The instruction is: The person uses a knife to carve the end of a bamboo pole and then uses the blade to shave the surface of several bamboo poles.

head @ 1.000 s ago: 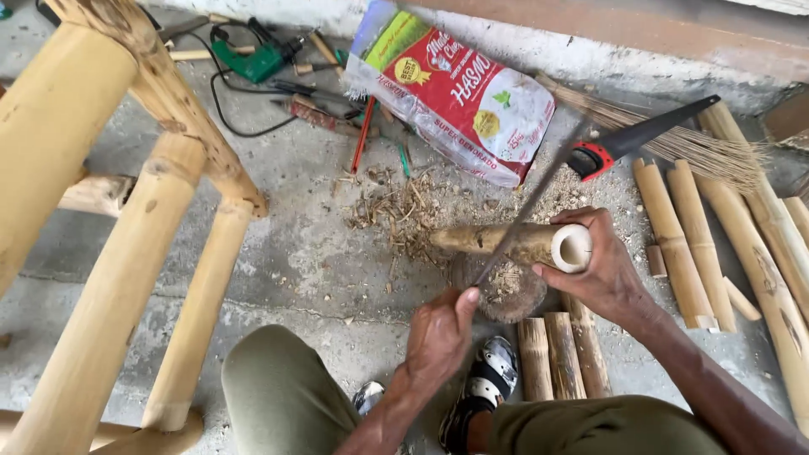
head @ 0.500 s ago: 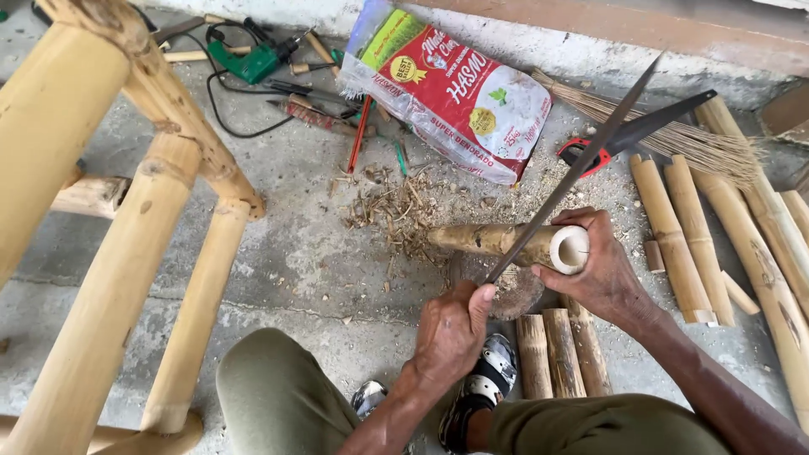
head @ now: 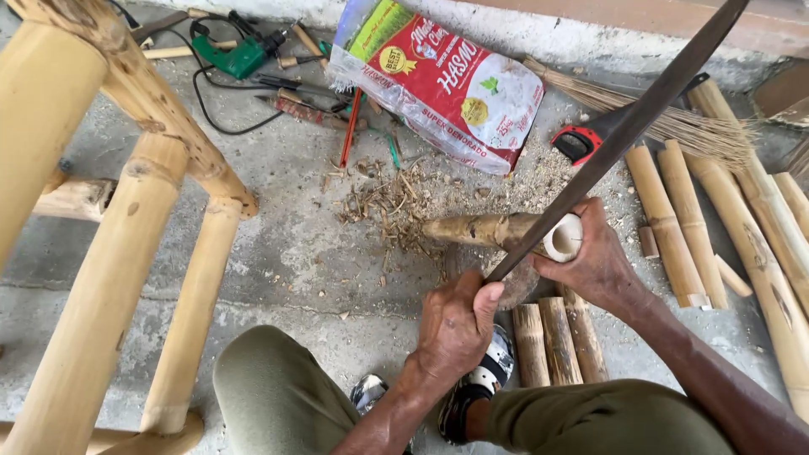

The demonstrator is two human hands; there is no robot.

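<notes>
A rough grey concrete floor (head: 303, 253), dusted with pale sawdust and wood shavings, runs up to a low whitewashed wall base along the top of the view.

The largest thing is a frame of thick yellow bamboo poles (head: 126, 244), which fills the left side; its uprights and cross-pieces are joined at angles. On the right lie several long cut bamboo lengths (head: 725, 211) side by side on the floor, with a straw broom (head: 674, 118) laid across their top ends. Near the wall a red, white and green printed plastic sack (head: 438, 84) lies flat. To its left are a green electric drill (head: 240, 55) with a black cable and a few small hand tools. A saw with a red and black handle (head: 581, 141) sits just right of the sack.

At centre, a short hollow bamboo piece (head: 506, 232) lies across a worn round chopping block (head: 516, 286), its open end pointing right. The right hand (head: 594, 261) curls around that open end, fingers wrapped over it and pressing it down. The left hand (head: 459, 324) is clenched tight around the handle of a long dark flat blade (head: 624, 135), which slants up to the top right corner, raised above the bamboo piece. Three short bamboo billets (head: 560, 341) lie just below the block, beside the person's olive-green trousered knees (head: 278, 392) and a patterned sandal (head: 484, 379).
</notes>
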